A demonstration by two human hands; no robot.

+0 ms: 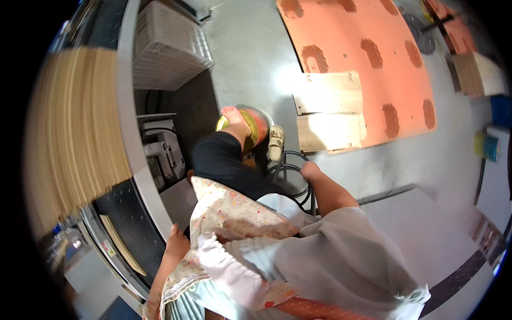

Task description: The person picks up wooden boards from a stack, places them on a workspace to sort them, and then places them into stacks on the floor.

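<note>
1 left hand (176,244) lies by 1 pale rail (150,204), 1 right hand (311,170) by 1 black hose (312,200), grips I cannot tell.

left forearm (166,269) slanting up from below, left grip (177,244) low at the side with a digit pointing up, right arm (337,191) stretched forward, right grip (310,170) at its end, fingers unclear

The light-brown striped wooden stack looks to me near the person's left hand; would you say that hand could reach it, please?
Probably yes: the left hand is close to the long white rail, and only that appears between it and the stack.
</note>
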